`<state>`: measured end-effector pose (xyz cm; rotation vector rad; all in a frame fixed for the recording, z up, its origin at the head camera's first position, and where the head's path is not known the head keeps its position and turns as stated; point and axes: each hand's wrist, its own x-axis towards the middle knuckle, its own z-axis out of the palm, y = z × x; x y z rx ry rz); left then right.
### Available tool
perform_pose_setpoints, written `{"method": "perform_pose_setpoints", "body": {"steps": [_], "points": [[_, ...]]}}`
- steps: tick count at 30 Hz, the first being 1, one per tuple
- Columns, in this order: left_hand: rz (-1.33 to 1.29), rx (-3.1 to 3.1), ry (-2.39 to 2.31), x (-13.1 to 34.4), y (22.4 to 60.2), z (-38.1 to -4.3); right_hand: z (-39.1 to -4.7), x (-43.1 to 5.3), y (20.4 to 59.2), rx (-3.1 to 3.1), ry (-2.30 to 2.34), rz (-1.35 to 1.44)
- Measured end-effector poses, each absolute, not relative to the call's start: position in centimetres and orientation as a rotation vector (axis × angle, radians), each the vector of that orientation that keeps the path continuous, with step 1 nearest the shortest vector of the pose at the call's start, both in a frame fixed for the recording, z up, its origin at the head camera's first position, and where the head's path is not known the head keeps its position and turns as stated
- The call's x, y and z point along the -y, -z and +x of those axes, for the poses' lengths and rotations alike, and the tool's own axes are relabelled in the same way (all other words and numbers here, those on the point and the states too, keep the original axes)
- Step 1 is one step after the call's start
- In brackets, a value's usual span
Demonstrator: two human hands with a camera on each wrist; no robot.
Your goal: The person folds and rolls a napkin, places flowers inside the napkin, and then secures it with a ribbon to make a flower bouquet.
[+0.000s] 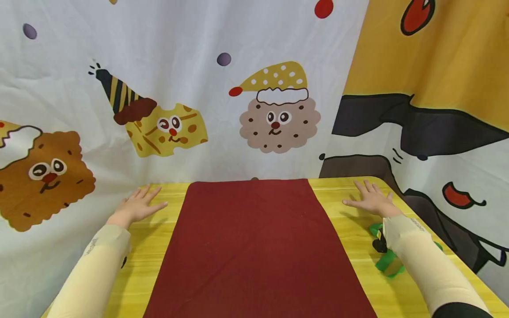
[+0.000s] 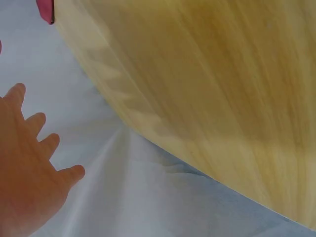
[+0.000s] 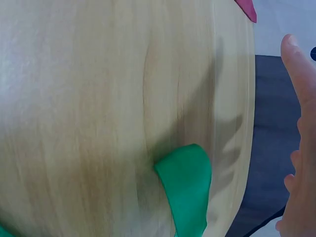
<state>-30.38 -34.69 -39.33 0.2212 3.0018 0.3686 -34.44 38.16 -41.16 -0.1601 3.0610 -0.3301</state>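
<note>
My left hand (image 1: 137, 206) hovers over the left side of the table with its fingers spread and nothing in it. On the other side my right hand (image 1: 370, 199) is also spread and holds nothing. Below the right forearm lies a green item (image 1: 385, 261) with black and yellow parts, partly hidden by the sleeve, so its kind is unclear. A green fabric-like flap (image 3: 187, 190) of it shows in the right wrist view. Between the hands a dark red cloth (image 1: 254, 247) covers the middle of the table.
The wood-grain table (image 1: 159, 221) has a rounded far right corner. Behind it hangs a white curtain (image 1: 179, 35) printed with cartoon biscuits and cheese, meeting the table's far edge. Its right part (image 1: 457, 66) is orange, black and white.
</note>
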Motion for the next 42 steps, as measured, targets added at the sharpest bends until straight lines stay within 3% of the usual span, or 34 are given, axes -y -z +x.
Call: {"method": "perform_pose_setpoints", "body": {"steps": [42], "points": [[0.187,-2.997,-0.400,35.29,38.74,-29.47,-34.94,-37.31,41.35,-3.097,0.294,-0.266]]}}
